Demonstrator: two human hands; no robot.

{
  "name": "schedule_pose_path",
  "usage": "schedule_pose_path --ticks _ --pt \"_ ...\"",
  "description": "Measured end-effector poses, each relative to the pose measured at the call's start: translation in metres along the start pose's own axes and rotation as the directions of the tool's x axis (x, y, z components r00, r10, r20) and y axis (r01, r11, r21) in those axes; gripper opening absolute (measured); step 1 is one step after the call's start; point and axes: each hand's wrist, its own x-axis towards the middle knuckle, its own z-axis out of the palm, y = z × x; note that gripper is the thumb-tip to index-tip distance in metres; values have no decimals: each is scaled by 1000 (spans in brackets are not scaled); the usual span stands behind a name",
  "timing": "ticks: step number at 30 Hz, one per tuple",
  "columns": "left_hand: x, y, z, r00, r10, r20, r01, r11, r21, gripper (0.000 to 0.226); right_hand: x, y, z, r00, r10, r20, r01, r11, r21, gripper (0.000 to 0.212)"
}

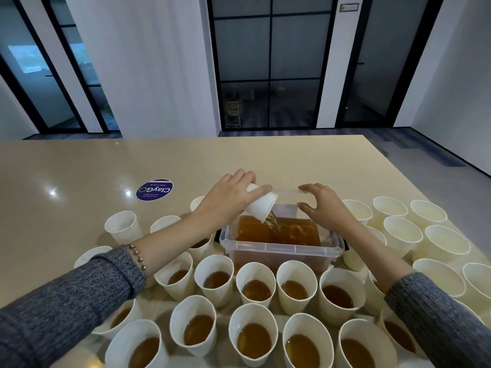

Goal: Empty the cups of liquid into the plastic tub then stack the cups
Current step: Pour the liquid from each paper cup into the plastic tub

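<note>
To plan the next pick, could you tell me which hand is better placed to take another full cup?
Probably the right hand: it is empty, resting on the tub rim, while the left hand is pouring a tilted cup.

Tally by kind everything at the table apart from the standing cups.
clear plastic tub: 1
round purple sticker: 1
tilted white paper cup: 1
hands: 2 (left hand, right hand)
Total: 5
</note>
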Motion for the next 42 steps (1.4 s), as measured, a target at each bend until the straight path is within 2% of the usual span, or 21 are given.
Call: schedule_pose_path --ticks 2,4,6,7,8,9,11,13,14,16,17,20,22,23,27,30,33,36,39,42 --pt "2 -5 -3 991 127 -43 -120 984 135 83 0 0 0 1000 -1 0 1 1000 -1 47" --pt "3 -10 -6 986 142 -85 -126 976 176 81 0 1 1 1000 -4 2 4 1000 -1 47" --pt "3 -14 -9 993 10 -117 -2 998 65 77 0 1 0 1000 -2 1 2 1000 0 47" --pt "1 -16 -10 989 -106 -107 100 993 -61 76 1 0 1 1000 -2 0 2 1000 -1 47" --pt "-1 -18 -10 967 -248 -56 229 947 -226 76 0 1 1 1000 -1 -1 1 1000 -1 47" --pt "-3 -19 -11 925 -379 30 360 847 -392 78 1 1 1 1000 -4 2 4 1000 1 46" --pt "-9 -25 -12 814 -544 204 531 553 -642 81 1 2 1 1000 -12 6 12 1000 0 46" --pt "-14 -32 -11 701 -629 335 598 263 -757 76 2 2 1 1000 -13 7 13 1000 -6 46" --pt "-17 -39 -9 645 -665 376 613 157 -775 73 2 3 1 1000 -13 8 13 1000 -8 46" --pt "-27 -56 2 538 -735 411 629 26 -777 69 2 3 1 1000 -15 10 15 1000 -5 46" --pt "-31 -65 7 484 -778 400 643 6 -766 71 2 3 1 1000 -15 9 15 1000 -4 46" --pt "-44 -89 14 325 -886 332 760 36 -648 82 2 4 1 1000 -17 7 17 1000 -1 46" --pt "-54 -103 19 259 -910 323 802 17 -596 84 2 4 1 1000 -17 6 17 1000 -1 46" --pt "-59 -110 21 246 -909 335 808 2 -589 85 2 4 1 1000 -17 6 17 1000 -1 46" --pt "-77 -126 34 257 -858 444 839 -30 -543 100 2 4 1 1000 -16 5 16 1000 0 46" --pt "-83 -126 44 290 -798 529 882 9 -471 103 3 5 2 1000 -20 3 20 1000 8 45" --pt "-90 -128 54 322 -746 583 916 89 -391 89 2 5 2 1000 -18 1 18 1000 7 45" --pt "-93 -125 57 298 -653 696 949 122 -291 83 3 5 2 1000 -21 1 21 1000 5 45" --pt "-94 -123 55 301 -627 719 950 134 -281 90 3 6 3 1000 -21 -2 21 1000 1 45" --pt "-93 -125 42 307 -659 686 950 174 -258 109 4 5 3 1000 -17 -3 17 1000 -1 45"
